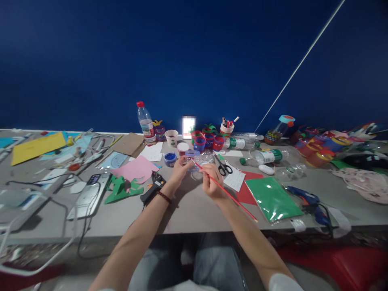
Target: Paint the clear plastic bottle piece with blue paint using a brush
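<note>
My right hand (210, 181) is closed around a thin paintbrush with a red handle (235, 200), its shaft slanting back toward the table's front edge. The brush tip is at a clear plastic cup piece (192, 155) with some blue at its rim; I cannot tell whether it touches. My left hand (178, 171) grips that piece from its left side. Just left of it stands an open pot of blue paint (170, 159), and behind is a red-and-white pot (182, 148). Small painted cups (200, 144) in blue and red stand behind the piece.
Black scissors (225, 169) lie right of my hands, near a green sheet pack (273, 199) and a blue glue gun (309, 202). A black glue gun (154, 186) lies by my left wrist. Clear bottles (269, 156) lie at the right; a phone (91, 194) is at the left.
</note>
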The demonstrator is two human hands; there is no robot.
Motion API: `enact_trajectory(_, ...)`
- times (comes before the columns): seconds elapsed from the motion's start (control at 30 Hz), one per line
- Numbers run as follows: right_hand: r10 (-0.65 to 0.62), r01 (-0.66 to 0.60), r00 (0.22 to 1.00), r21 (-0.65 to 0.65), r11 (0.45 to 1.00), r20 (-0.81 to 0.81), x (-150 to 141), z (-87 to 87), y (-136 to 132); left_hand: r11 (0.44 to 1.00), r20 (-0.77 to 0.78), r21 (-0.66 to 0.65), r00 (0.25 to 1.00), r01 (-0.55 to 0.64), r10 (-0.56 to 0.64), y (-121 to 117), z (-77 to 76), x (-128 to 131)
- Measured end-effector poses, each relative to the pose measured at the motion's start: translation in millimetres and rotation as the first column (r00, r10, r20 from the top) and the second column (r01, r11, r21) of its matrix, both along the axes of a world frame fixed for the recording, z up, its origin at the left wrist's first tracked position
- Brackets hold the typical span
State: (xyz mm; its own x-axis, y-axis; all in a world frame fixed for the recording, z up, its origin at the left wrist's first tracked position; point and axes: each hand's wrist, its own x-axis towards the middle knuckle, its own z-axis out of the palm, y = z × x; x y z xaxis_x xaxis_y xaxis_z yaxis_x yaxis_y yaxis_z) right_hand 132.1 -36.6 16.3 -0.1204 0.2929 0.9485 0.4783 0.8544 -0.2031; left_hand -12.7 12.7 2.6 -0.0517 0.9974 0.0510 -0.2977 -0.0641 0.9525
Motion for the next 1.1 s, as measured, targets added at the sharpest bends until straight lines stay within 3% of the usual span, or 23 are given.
enact_trajectory(0.47, -0.145, 0.135, 0.983, -0.089, 0.987, -0.117, 11.0, 3.2, 5.1, 0.997, 0.109, -0.016, 0.991, 0.074, -0.072, 1.3, -2.2, -0.5)
enact_trajectory(0.83, -0.15, 0.121, 0.967, -0.146, 0.982, -0.206, 15.6, -2.3, 9.6, 0.989, 0.235, -0.061, 0.965, 0.132, -0.114, 1.5, 1.4, -2.1)
enact_trajectory(0.93, -0.222, 0.196, 0.956, -0.143, 0.97, -0.19, 19.9, -2.3, 12.9, 0.987, 0.286, -0.053, 0.949, 0.153, -0.132, 1.8, 1.6, -3.4)
enact_trajectory(1.03, -0.28, 0.262, 0.947, -0.128, 0.957, -0.156, 28.4, 8.5, 12.6, 0.983, 0.326, -0.046, 0.933, 0.178, -0.153, 1.9, 1.5, -4.1)
enact_trajectory(1.1, -0.289, 0.27, 0.943, -0.128, 0.954, -0.165, 35.6, 25.1, 6.6, 0.982, 0.33, -0.041, 0.93, 0.185, -0.161, 1.8, 1.5, -4.0)
